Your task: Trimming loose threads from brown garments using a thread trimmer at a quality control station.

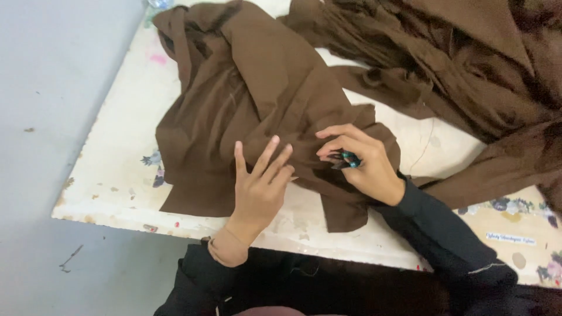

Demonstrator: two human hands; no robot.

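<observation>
Head view shows the left hand [259, 184] open, fingers spread flat on the brown cloth [246, 99] to keep it still on the white bench [117, 169], while the right hand [360, 164] is closed around a small teal tool [346, 159] at a fold.

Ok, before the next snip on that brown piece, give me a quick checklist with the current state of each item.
1. Left hand flat on the brown fabric piece, fingers spread: ok.
2. Right hand gripping the small teal-handled cutter: ok.
3. Cutter tip placed on the fabric: cannot tell, the fingers hide it.
4. Left fingertips apart from the cutter: ok, a gap shows between them.
5. Fabric smooth at the working spot: not ok, it is creased and folded over itself.
6. Piece fully supported by the table: ok; the larger brown fabric pile lies apart at the upper right.
</observation>
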